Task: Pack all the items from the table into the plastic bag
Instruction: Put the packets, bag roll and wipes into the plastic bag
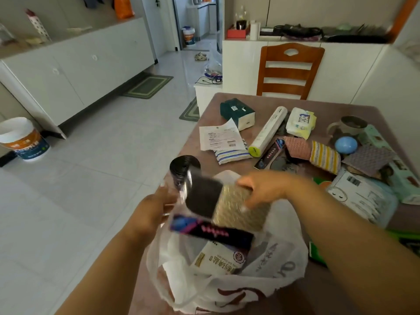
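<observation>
- Surface (pixel 211 114): many items lie beyond the right fingers (pixel 244 184), unpacked.
- Bag (pixel 284 262): under both hands; left fingers (pixel 167 196) pinch its rim open.
- Pack (pixel 227 205): right fingers pinch it over the mouth; released askew, it could snag or slide out.

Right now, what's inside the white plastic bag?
Inside the plastic bag: a white packet and a dark box. The right hand lowers a sponge pack. Anything deeper is hidden.
</observation>
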{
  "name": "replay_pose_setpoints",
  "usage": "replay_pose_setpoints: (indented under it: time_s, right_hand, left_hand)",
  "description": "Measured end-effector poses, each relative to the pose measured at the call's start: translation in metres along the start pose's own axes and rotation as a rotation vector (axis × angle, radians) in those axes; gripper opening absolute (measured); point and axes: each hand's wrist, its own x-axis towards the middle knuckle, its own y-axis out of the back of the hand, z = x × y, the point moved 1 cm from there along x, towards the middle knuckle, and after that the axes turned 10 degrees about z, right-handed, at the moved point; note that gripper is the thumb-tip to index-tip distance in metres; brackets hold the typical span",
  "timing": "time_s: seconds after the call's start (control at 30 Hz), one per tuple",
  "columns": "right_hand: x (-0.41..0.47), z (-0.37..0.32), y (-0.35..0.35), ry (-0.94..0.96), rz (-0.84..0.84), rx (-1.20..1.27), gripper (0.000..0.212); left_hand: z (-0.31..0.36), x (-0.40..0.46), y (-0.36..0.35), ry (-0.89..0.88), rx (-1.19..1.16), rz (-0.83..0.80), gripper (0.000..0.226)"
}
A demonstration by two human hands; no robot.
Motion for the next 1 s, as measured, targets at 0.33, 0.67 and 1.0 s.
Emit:
replay_pose_setpoints:
  time_s: [0.33, 0.67, 1.0]
  right_hand:
    - [0.071, -0.043, 0.001, 0.046, 0.512, 0.038, 0.048]
    - [0.174, -0.055, -0.049, 0.054, 0.439, -0.589, 0.091]
    - [0.108, -0.068, -0.007, 0.013, 0.765, 0.484, 0.047]
  left_hand:
    - [0.012, -0.011, 0.001, 0.059, 0.095, -0.019, 0.023]
    - [-0.026, -0.004, 0.006, -0.106, 0.746, 0.146, 0.036]
    - [-0.017, 0.006, -0.004, -0.160, 0.721, 0.195, 0.025]
